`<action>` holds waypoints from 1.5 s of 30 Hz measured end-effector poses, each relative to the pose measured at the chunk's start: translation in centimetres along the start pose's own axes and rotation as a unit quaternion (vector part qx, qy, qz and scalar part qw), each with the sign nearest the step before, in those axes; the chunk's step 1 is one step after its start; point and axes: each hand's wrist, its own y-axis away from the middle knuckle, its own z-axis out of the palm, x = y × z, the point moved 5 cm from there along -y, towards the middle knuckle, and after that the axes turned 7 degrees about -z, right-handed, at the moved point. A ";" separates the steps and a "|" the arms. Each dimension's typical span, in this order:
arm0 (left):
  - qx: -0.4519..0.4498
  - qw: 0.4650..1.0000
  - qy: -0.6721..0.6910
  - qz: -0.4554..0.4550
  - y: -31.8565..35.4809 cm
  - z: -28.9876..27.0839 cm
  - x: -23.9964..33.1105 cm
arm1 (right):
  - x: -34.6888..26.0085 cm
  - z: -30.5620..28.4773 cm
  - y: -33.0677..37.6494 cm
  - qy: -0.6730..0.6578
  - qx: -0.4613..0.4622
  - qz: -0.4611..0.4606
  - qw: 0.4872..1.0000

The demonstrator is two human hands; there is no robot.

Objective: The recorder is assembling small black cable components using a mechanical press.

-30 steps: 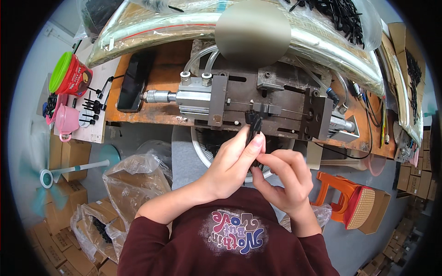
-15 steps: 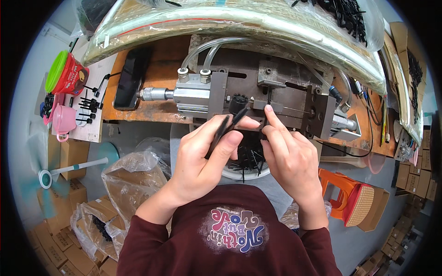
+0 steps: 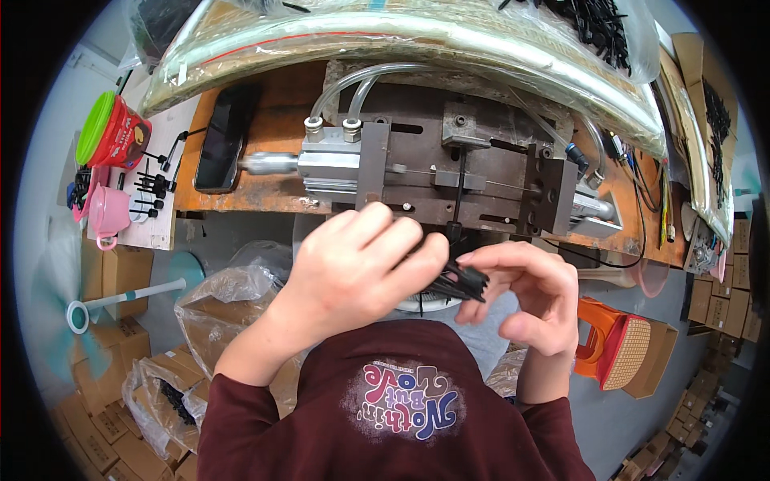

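My left hand is closed, back upward, in front of a metal clamping fixture. From its fingers several slim black plastic parts stick out toward the right, ends bunched together. My right hand is beside those ends, thumb and fingers apart, fingertips close to the parts; whether they touch cannot be made out. A single black stem lies across the fixture beside a small metal block, its lower end pointing toward me. Below my hands is a white-rimmed bowl, mostly hidden.
Pneumatic cylinders with clear tubes flank the fixture on a wooden bench. At left are a phone, red tub and pink cup. A plastic-wrapped panel spans the back. An orange-red stool stands right.
My left hand has turned over from palm side to back up, bringing the black parts lower and rightward. My right hand has left the stem in the fixture, moved right and opened.
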 end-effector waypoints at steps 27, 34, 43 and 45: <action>0.066 0.635 0.701 -0.318 0.8 2.1 -0.8 | 1.5 1.9 -1.9 0.682 -0.012 -0.140 0.718; -0.031 0.593 0.740 -0.316 0.6 3.2 0.8 | -1.6 4.4 -0.6 0.535 -0.030 -0.306 0.787; 0.065 0.706 0.610 -0.355 2.1 2.3 -0.6 | 0.9 1.2 -0.6 0.588 0.036 -0.183 0.787; 0.041 0.685 0.647 -0.333 2.2 2.2 -0.8 | 2.1 1.2 -0.7 0.616 0.011 -0.153 0.772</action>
